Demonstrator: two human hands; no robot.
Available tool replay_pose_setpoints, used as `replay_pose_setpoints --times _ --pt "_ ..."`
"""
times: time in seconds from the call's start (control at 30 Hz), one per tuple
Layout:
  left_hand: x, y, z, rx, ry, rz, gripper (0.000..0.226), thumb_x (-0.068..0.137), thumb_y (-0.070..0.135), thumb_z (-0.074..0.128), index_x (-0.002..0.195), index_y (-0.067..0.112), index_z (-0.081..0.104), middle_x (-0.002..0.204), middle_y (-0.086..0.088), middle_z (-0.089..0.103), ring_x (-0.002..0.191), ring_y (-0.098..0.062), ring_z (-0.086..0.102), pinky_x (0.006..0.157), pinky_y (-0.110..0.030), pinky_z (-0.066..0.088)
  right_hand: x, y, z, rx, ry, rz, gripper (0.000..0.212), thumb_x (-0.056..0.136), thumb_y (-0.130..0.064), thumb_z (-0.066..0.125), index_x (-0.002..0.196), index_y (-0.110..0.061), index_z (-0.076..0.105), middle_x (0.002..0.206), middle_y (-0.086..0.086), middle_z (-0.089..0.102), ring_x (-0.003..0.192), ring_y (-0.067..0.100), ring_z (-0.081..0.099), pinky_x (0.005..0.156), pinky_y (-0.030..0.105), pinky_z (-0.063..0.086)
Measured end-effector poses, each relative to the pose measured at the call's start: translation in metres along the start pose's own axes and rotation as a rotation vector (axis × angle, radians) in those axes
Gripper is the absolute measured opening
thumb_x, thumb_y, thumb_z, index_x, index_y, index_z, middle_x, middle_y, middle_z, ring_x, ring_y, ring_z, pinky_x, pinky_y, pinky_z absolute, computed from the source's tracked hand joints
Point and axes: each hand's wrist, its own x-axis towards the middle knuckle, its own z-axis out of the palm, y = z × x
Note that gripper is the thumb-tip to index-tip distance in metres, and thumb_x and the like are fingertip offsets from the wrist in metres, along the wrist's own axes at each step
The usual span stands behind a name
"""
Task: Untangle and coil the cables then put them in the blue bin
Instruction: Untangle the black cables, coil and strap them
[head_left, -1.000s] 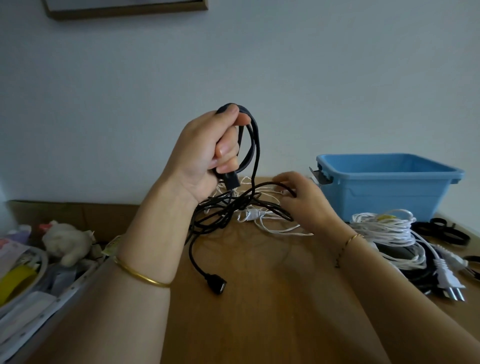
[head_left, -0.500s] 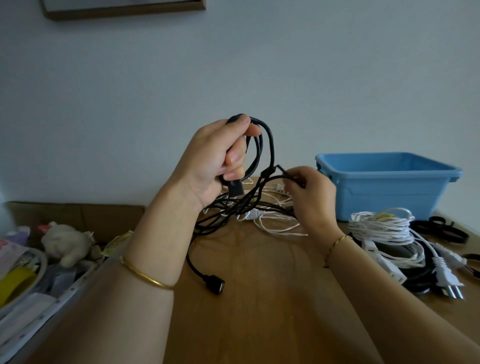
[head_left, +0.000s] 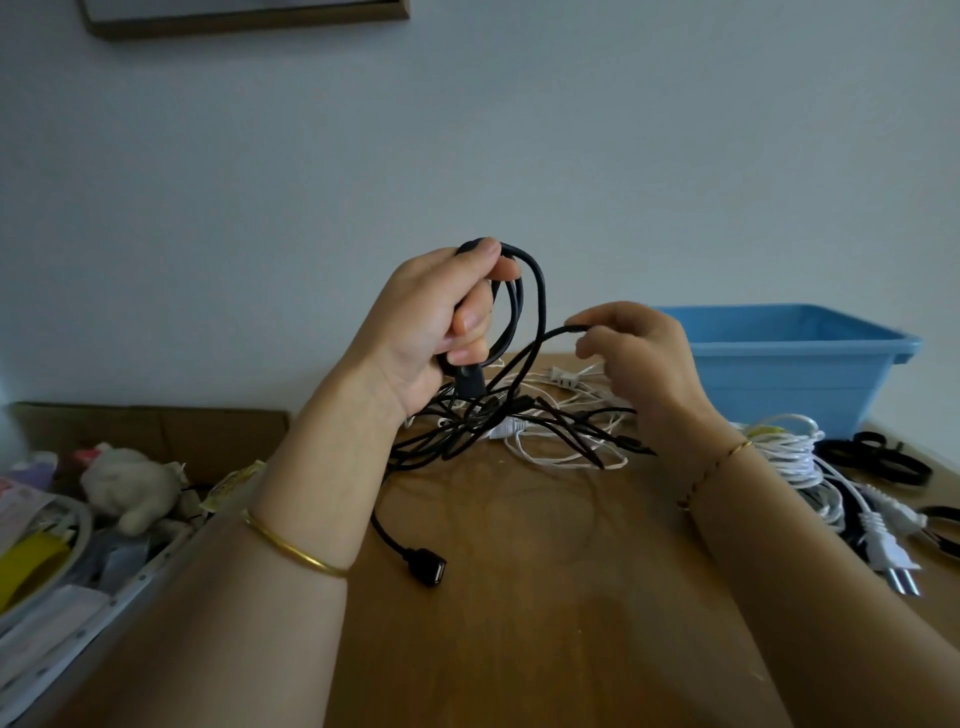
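My left hand (head_left: 431, 322) is raised above the wooden table (head_left: 545, 597) and grips a few loops of a black cable (head_left: 537, 291). The rest of that cable trails down into a tangle of black and thin white cables (head_left: 519, 431) on the table, and its black connector end (head_left: 431, 566) lies nearer me. My right hand (head_left: 644, 364) pinches a strand of the black cable at its fingertips, lifted just right of the loops. The blue bin (head_left: 800, 364) stands at the back right, behind my right hand.
A coiled white cable (head_left: 789, 452) with white plugs (head_left: 883, 545) lies right of my right wrist, over dark cables. Black loop straps (head_left: 878, 457) sit at the far right. Left of the table, a box holds a white plush toy (head_left: 130, 488) and assorted clutter.
My right hand left the tangle on the table, pinched a black strand and raised it to the right. My left hand shifted slightly right while still holding the loops.
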Motion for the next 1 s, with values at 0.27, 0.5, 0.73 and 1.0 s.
replay_pose_setpoints --times 0.27,0.5,0.73,1.0 --pt "0.0 -0.003 0.002 0.044 0.035 -0.045 0.031 0.102 0.019 0.04 0.081 0.005 0.058 0.036 0.008 0.032 0.029 -0.003 0.021 0.035 -0.014 0.022 -0.017 -0.028 0.004 -0.002 -0.13 -0.199 0.028 0.078 0.001 0.049 0.091 -0.014 0.069 0.084 -0.002 0.068 0.077 -0.001 0.061 0.072 0.02 0.051" --pt "0.003 -0.008 -0.002 -0.068 0.047 -0.168 0.032 0.102 0.02 0.04 0.078 0.007 0.057 0.034 0.009 0.029 0.027 -0.002 0.019 0.031 -0.015 0.021 -0.018 -0.029 0.008 0.172 -0.405 -0.036 0.009 0.095 -0.004 0.048 0.094 -0.005 0.057 0.071 0.008 0.058 0.068 0.019 0.059 0.073 0.036 0.057" --pt "0.006 -0.007 -0.011 -0.704 -0.279 -0.415 0.027 0.097 0.021 0.042 0.082 0.004 0.057 0.033 0.008 0.035 0.024 -0.008 0.031 0.03 -0.014 0.026 -0.012 -0.006 0.019 -0.038 -0.113 -0.16 0.023 0.098 -0.03 0.046 0.082 -0.013 0.049 0.063 -0.001 0.044 0.05 0.01 0.044 0.055 0.041 0.054" --pt "0.009 0.003 -0.031 -1.168 -0.033 -0.124 0.032 0.1 0.024 0.042 0.095 -0.005 0.056 0.041 0.003 0.039 0.029 -0.009 0.033 0.035 -0.018 0.032 -0.016 0.009 0.022 -0.345 -0.546 -0.159 0.024 0.095 -0.024 0.053 0.081 -0.004 0.054 0.062 0.009 0.067 0.054 0.006 0.061 0.059 0.02 0.041"
